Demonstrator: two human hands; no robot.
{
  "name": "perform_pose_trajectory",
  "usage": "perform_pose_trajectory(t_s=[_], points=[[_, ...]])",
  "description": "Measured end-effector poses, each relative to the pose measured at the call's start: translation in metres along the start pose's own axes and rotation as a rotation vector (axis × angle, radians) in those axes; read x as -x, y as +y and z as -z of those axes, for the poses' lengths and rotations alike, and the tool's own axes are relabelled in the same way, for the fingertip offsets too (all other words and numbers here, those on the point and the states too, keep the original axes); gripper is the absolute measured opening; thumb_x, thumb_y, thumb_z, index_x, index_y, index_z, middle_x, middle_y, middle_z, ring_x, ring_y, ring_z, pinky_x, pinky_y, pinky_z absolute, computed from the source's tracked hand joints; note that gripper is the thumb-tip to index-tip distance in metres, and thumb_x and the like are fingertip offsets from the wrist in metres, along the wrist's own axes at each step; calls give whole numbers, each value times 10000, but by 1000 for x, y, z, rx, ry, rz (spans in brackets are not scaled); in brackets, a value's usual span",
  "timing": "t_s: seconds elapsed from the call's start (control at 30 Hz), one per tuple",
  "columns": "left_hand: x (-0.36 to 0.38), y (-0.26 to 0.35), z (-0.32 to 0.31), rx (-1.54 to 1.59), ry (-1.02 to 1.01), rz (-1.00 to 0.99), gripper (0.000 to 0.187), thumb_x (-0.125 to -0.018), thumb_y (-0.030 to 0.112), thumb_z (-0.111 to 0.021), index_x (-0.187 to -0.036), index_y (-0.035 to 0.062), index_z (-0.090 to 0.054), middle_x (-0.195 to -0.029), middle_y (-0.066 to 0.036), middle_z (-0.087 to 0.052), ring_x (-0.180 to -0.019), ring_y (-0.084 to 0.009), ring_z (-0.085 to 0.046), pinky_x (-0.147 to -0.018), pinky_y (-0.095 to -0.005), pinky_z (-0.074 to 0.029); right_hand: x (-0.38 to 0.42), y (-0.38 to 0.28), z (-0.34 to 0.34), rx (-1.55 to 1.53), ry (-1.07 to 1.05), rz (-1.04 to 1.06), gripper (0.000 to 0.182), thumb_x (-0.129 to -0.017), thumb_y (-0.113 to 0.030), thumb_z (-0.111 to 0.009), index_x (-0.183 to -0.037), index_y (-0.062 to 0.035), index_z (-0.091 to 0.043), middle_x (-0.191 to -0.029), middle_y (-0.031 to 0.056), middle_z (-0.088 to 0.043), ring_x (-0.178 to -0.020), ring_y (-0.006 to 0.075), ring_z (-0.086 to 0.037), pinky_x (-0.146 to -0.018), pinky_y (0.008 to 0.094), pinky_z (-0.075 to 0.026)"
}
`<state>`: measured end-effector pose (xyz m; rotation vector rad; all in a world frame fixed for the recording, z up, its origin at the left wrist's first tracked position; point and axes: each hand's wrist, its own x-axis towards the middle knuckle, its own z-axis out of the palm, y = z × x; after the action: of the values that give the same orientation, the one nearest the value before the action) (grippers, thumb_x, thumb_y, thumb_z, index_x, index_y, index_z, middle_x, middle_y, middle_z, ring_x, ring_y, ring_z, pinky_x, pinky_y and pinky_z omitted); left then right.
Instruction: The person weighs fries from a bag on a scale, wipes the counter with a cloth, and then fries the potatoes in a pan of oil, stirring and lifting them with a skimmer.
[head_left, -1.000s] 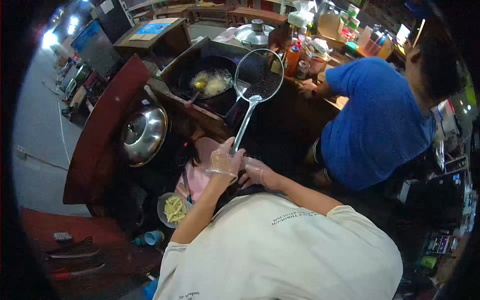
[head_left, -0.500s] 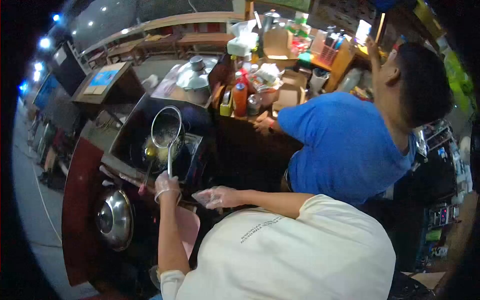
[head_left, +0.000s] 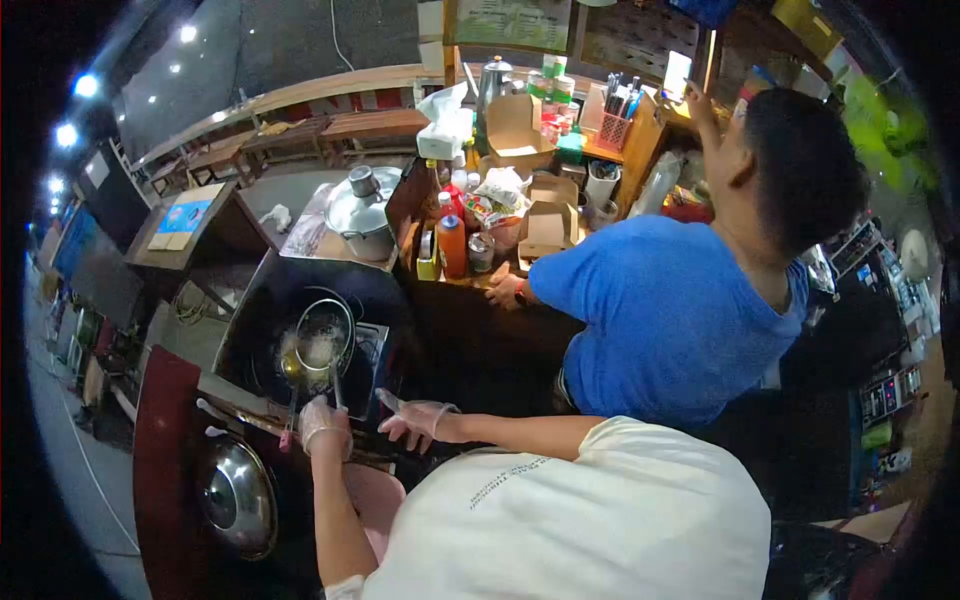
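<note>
My left hand (head_left: pixel 326 427), in a clear plastic glove, is closed around the handle of a round wire strainer (head_left: pixel 325 335). The strainer's hoop lies over the bubbling contents of a dark wok on the stove (head_left: pixel 373 350). A ladle (head_left: pixel 291 368) with a yellowish bowl leans in the wok just left of the strainer, its pink-tipped handle beside my left hand. My right hand (head_left: pixel 418 420), gloved too, hangs to the right of the handle with fingers apart and nothing in it.
A co-worker in a blue shirt (head_left: pixel 670 310) stands at the right, one hand on the counter. A large pot (head_left: pixel 362 215), sauce bottles (head_left: pixel 452 246) and cardboard boxes (head_left: pixel 548 228) stand behind the stove. A metal lid (head_left: pixel 238 497) lies at the left; a pink tray (head_left: pixel 375 505) is nearby.
The strainer has come down from above the wok to its contents, in my left hand. The fingers of my right hand have spread. The whole view has shifted somewhat.
</note>
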<state>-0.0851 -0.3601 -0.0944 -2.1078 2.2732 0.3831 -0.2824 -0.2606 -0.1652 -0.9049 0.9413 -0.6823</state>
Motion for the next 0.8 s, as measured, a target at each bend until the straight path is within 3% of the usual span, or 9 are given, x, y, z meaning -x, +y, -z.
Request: perform_pose_trajectory(t_s=[0.07, 0.13, 0.2, 0.23, 0.33, 0.37, 0.53, 0.6, 0.8], points=[[27, 15, 22, -43, 11, 2, 330, -842, 247, -681, -1088, 28, -677, -1075, -223, -670, -1035, -394, -633, -884, -472, -504, 15, -36, -16, -30, 55, -61, 843, -943, -737, -256, -1392, -71, -512, -1237, 176, -609, -853, 259, -639, -719, 390, -585], [49, 17, 23, 175, 495, -177, 311, -854, 250, -685, -1084, 41, -674, -1012, -225, -674, -947, -408, -643, -827, -488, -507, 21, -50, -24, -56, 106, -118, 824, -962, -709, -270, -1444, -65, -447, -1251, 179, -599, -871, 268, -639, -756, 400, -582], [61, 19, 8, 410, 679, -492, 454, -810, 287, -754, -1145, 5, -633, -925, -204, -668, -814, -383, -642, -745, -475, -513, 23, -44, -28, -445, 40, 155, 779, -928, -690, -447, -1565, -310, -209, -1432, 174, -468, -1003, 261, -612, -838, 427, -545], [75, 25, 7, 463, 670, -604, 512, -788, 307, -776, -1166, -2, -622, -924, -199, -669, -795, -380, -644, -714, -462, -518, 6, -27, -21, -644, -127, 296, 801, -940, -584, -545, -1571, -367, -102, -1548, 193, -299, -1176, 337, -537, -962, 499, -483], [123, 53, 25, 572, 543, -879, 586, -764, 305, -806, -1208, -22, -608, -989, -195, -683, -838, -338, -678, -733, -426, -535, 10, -47, -43, -865, 3, 472, 810, -965, -497, -559, -1574, -288, -68, -1563, 158, -225, -1241, 323, -479, -1011, 555, -457], [127, 54, 19, 484, 606, -938, 619, -779, 322, -790, -1244, -31, -584, -1042, -206, -678, -859, -362, -677, -752, -426, -536, 19, -62, -51, -870, 51, 439, 853, -931, -504, -604, -1568, -328, -66, -1588, 144, -159, -1292, 302, -428, -1049, 545, -432], [120, 49, -11, 668, 505, -924, 475, -904, 224, -653, -1293, -24, -544, -1047, -239, -671, -863, -410, -670, -757, -447, -532, 11, -62, -64, -955, 89, 565, 915, -930, -502, -611, -1573, -277, 1, -1546, 132, -227, -1276, 293, -445, -1057, 539, -429], [121, 49, -7, 588, 575, -960, 393, -940, 132, -581, -1299, -21, -539, -1027, -260, -668, -843, -419, -667, -729, -454, -529, 11, -56, -66, -1041, 120, 538, 969, -884, -591, -626, -1577, -294, -17, -1623, 129, -100, -1342, 303, -372, -1062, 535, -393], [139, 32, -29, 487, 462, -966, 345, -884, 47, -612, -1220, -26, -597, -965, -260, -666, -804, -427, -647, -709, -484, -511, 6, -40, -67, -1097, 280, 430, 946, -864, -750, -493, -1578, -258, -114, -1591, 126, -235, -1268, 317, -443, -1071, 556, -350]])
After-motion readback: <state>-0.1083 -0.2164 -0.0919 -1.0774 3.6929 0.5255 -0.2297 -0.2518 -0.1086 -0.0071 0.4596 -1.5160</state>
